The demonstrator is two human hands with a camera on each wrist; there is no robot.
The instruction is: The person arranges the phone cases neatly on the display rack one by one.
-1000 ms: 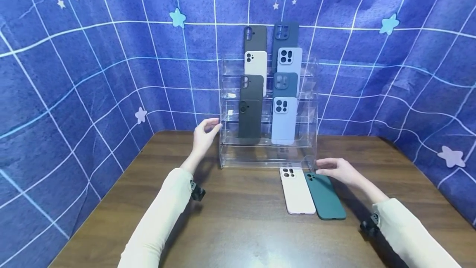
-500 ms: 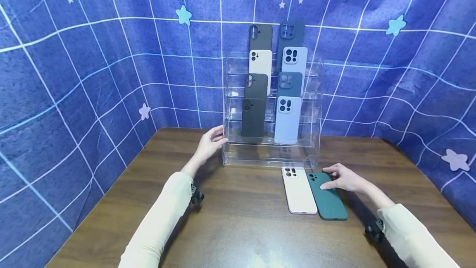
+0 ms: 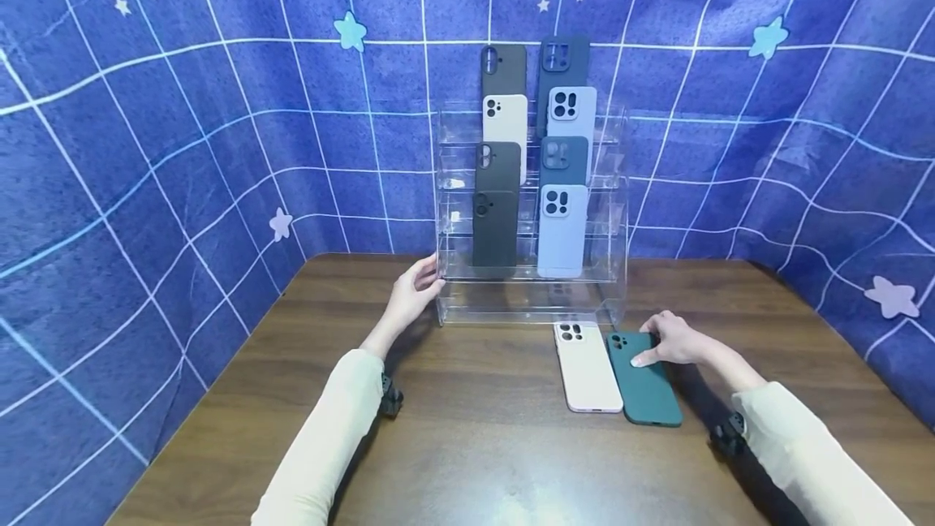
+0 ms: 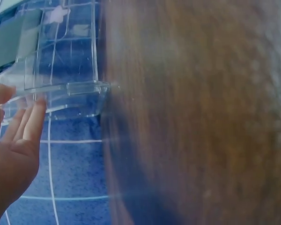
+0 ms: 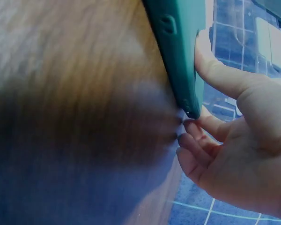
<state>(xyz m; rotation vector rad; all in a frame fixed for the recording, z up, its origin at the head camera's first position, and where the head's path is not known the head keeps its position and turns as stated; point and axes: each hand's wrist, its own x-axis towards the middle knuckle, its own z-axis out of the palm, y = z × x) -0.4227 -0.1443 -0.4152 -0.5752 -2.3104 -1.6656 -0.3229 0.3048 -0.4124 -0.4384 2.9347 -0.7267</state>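
Note:
A clear tiered acrylic stand [image 3: 526, 295] holds several phone cases in two columns. My left hand [image 3: 412, 292] is at its left side panel, fingers fairly straight and touching the panel, thumb by the front edge. In front of the stand's right corner, a green phone case [image 3: 644, 380] lies on the table. My right hand [image 3: 675, 339] pinches it by its right edge near the camera-hole end. In the right wrist view the thumb lies on the case's [image 5: 178, 51] back, with fingertips at its edge. Beside it on the left lies a white phone case [image 3: 588, 368].
The wooden table [image 3: 467, 428] reaches back to a blue grid-patterned cloth [image 3: 351, 153], which also hangs at both sides. On the stand, a light blue case [image 3: 561, 238] and a black case [image 3: 494, 238] sit lowest. The stand's front foot is close behind the white case.
My right hand has come from beside the green case's top onto its right edge, and the case has shifted slightly away from the white one. My left hand slid lower along the stand's side.

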